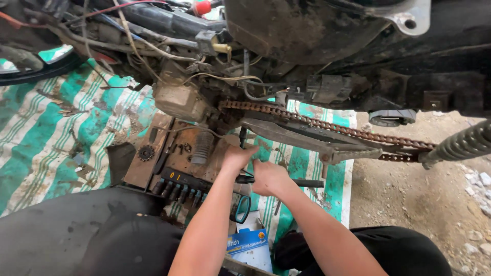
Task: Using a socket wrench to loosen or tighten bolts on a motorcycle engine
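Observation:
My left hand [236,157] reaches up under the motorcycle engine [179,99], fingers bent against the underside near the front of the rusty drive chain [327,125]. My right hand [268,177] is closed around a dark long-handled tool [307,183] that lies level below the swingarm [286,135]. The two hands almost touch. What the tool's head sits on is hidden behind my left hand.
A rusty tray [153,158] holds a small sprocket [146,152], a ribbed rubber boot [202,147] and a row of sockets [179,190]. A green-striped mat [46,138] covers the ground, dirt lies to the right. A shock spring [463,144] and a blue box [248,244] are nearby.

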